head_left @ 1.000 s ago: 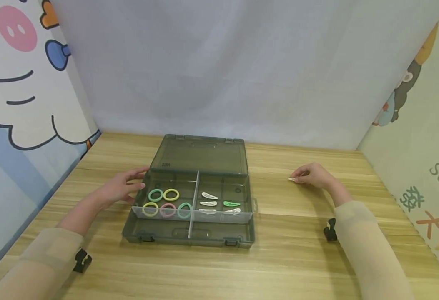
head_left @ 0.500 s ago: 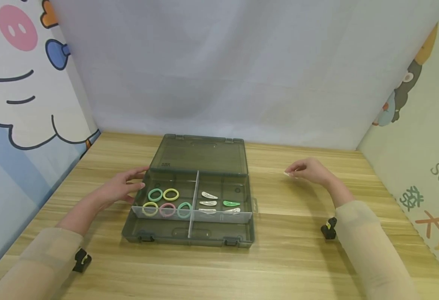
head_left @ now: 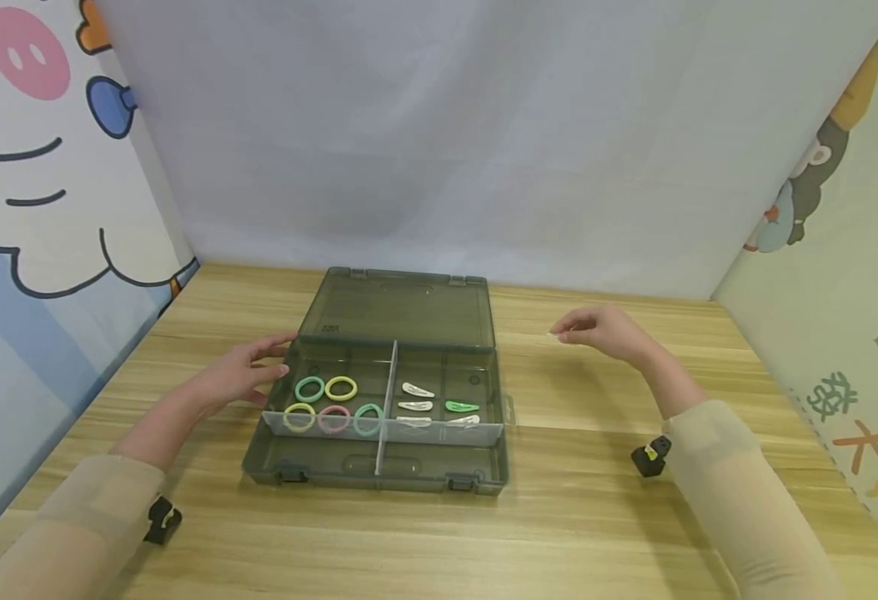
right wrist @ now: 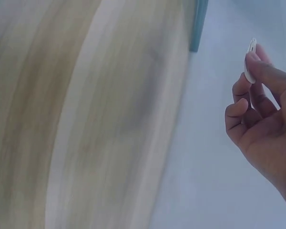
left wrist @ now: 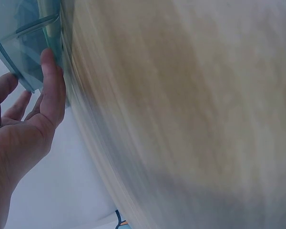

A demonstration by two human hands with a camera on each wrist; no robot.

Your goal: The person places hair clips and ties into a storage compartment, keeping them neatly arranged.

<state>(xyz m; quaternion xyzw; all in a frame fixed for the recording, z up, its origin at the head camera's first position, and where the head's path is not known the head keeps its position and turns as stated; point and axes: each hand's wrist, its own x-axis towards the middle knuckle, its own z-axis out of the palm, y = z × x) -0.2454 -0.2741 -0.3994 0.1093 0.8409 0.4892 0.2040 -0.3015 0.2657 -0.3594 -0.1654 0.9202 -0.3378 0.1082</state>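
A grey translucent organizer box (head_left: 442, 479) with its lid (head_left: 401, 308) folded back lies on the table. My left hand (head_left: 232, 375) rests against its left side, fingers spread and gently bent; in the left wrist view the fingertips (left wrist: 48, 55) touch the box's edge. My right hand (head_left: 607, 333) is above the table, right of the box. Between thumb and fingers it pinches a white snap hair clip (right wrist: 250, 62). Several hair ties, such as a pink one (head_left: 334, 419), lie in the left rear compartment. Several white clips and a green hair clip (head_left: 462, 407) occupy the right rear compartment.
A white divider (head_left: 392, 375) separates left from right, and a cross divider (head_left: 326, 426) marks off the two front compartments. The wooden table (head_left: 574, 517) extends to a pale cloth backdrop (head_left: 454, 150). Printed panels stand on both sides.
My right hand has lifted from the table with the white hair clip and moved left toward the box. The left hand has stayed at the box's side.
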